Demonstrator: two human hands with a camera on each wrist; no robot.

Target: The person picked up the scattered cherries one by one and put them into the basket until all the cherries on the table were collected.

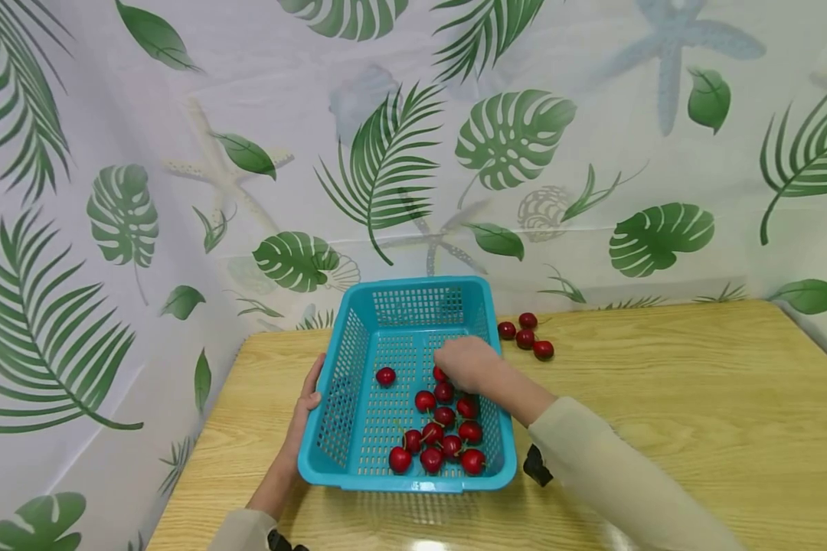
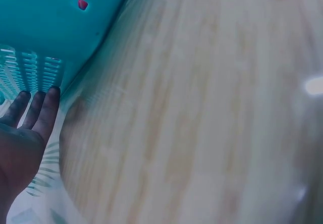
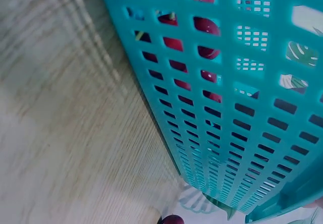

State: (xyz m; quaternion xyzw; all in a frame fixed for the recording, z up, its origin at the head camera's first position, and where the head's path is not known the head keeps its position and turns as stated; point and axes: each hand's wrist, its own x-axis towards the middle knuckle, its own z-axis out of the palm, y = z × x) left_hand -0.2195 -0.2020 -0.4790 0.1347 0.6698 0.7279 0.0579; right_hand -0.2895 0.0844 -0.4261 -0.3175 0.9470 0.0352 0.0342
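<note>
A blue-green plastic basket with perforated walls holds several red cherries, most of them gathered toward its near right part. One cherry lies apart on the basket floor, left of the others. My left hand rests against the basket's left side; in the left wrist view its straight fingers touch the outer wall. Reaching over the right rim, my right hand is inside the basket, its fingers bent down at a red cherry that they partly cover. The right fingertips are hidden in the head view.
Several loose cherries lie on the wooden table just beyond the basket's right rim. A leaf-printed cloth hangs behind the table and along its left side.
</note>
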